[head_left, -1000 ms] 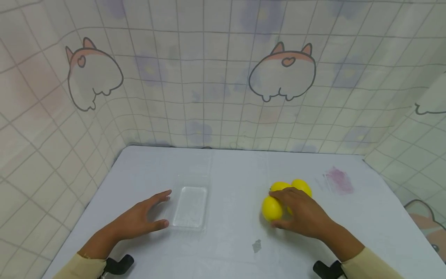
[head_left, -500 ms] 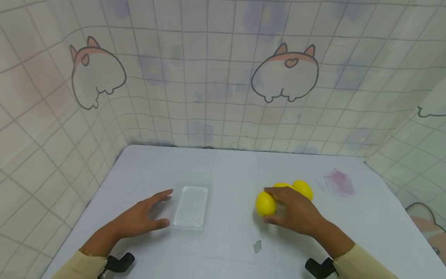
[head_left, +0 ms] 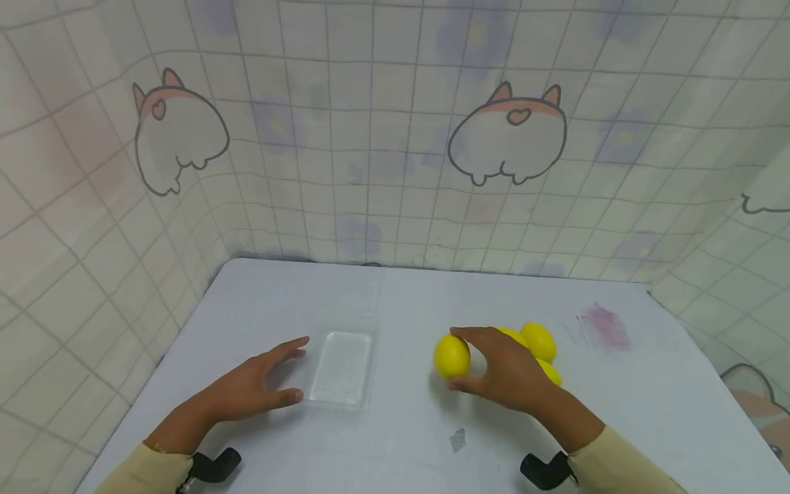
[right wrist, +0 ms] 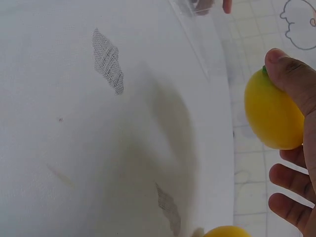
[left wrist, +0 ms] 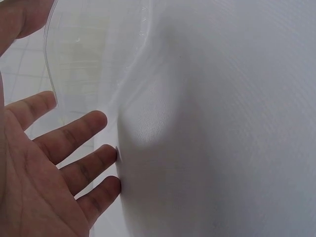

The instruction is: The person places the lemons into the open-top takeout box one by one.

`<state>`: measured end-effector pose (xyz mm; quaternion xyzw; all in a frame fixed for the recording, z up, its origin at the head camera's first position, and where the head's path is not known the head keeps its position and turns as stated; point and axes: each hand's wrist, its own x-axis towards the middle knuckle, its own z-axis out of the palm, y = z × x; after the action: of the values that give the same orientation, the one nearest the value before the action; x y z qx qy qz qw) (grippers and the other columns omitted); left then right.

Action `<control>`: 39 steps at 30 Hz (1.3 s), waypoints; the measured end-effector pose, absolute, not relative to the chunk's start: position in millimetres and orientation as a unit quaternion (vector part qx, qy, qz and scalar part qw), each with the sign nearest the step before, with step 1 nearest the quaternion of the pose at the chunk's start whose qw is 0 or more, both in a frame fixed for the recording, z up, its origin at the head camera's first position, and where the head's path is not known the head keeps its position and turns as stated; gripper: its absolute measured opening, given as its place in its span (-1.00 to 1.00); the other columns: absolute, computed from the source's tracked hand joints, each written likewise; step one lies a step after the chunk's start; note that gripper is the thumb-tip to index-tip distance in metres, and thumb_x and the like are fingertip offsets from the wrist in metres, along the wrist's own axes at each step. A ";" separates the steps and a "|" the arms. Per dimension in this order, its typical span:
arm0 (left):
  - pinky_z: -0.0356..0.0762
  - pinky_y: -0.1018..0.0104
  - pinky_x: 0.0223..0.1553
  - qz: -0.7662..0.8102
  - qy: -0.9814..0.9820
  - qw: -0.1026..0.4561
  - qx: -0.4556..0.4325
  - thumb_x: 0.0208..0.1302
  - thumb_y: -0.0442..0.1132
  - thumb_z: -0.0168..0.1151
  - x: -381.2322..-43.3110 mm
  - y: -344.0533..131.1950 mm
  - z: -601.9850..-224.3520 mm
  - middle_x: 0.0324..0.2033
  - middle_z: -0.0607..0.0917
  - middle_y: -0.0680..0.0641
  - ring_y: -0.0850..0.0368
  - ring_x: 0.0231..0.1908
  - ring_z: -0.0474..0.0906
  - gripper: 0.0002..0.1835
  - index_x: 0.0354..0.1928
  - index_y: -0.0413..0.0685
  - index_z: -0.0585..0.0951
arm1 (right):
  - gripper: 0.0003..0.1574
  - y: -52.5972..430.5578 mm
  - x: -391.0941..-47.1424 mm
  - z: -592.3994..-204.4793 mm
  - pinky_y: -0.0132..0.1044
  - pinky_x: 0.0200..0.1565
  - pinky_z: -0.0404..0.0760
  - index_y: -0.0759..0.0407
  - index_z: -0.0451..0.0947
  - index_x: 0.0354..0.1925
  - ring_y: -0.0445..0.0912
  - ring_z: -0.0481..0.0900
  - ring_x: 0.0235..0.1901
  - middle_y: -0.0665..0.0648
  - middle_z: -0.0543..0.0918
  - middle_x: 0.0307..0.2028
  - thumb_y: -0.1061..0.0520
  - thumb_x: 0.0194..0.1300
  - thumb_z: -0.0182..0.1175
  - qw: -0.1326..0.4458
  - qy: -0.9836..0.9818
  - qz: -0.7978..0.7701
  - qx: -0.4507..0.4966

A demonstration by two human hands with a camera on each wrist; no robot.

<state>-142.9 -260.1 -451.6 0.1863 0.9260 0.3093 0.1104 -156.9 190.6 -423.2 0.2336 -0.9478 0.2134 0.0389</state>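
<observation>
My right hand pinches a yellow lemon between thumb and fingers, held over the table. In the right wrist view the same lemon shows a green stem end by the thumb, and the lower fingers stay off it. Several more lemons lie behind and right of this hand, partly covered by it. My left hand rests at the left side of a clear plastic container, fingers and thumb spread apart and holding nothing. In the left wrist view its fingertips are beside the see-through wall.
The white tabletop carries a small grey patch near the front and a pink smudge at the back right. A tile-patterned curtain with cartoon animals surrounds the back and sides.
My right hand has drawn one lemon leftward, away from the others and nearer the container. More of the remaining lemons shows behind it. The left hand stays in place.
</observation>
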 end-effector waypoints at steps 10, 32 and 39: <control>0.22 -0.41 0.32 0.311 0.925 0.115 0.184 0.24 0.29 0.38 -143.3 -258.9 -450.8 0.37 0.50 -0.11 -0.28 0.44 0.24 -0.03 0.59 0.21 0.19 | 0.08 171.5 -157.1 -419.0 0.05 0.31 0.45 -0.08 0.46 0.41 -0.02 0.48 0.31 -0.09 0.55 0.31 -0.41 0.01 0.53 0.027 -0.947 0.221 0.232; 0.23 -0.37 0.33 0.310 0.926 0.118 0.179 0.23 0.30 0.39 -142.9 -260.5 -449.7 0.36 0.50 -0.09 -0.24 0.44 0.26 -0.02 0.59 0.23 0.18 | 0.08 134.1 -164.8 -419.9 0.00 0.33 0.44 -0.16 0.44 0.42 -0.07 0.45 0.33 -0.15 0.52 0.33 -0.43 0.01 0.51 0.017 -0.940 0.244 0.238; 0.23 -0.37 0.34 0.311 0.926 0.115 0.182 0.24 0.29 0.38 -142.3 -260.9 -449.3 0.36 0.51 -0.08 -0.22 0.44 0.26 -0.03 0.59 0.25 0.19 | 0.08 122.0 -166.0 -420.7 -0.01 0.30 0.48 -0.19 0.43 0.43 -0.08 0.46 0.32 -0.13 0.52 0.33 -0.46 0.02 0.50 0.016 -0.939 0.249 0.236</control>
<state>-142.3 -260.9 -449.3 0.1817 0.9259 0.3107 0.1151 -166.0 122.0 -420.7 0.2364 -0.9391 0.2488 0.0161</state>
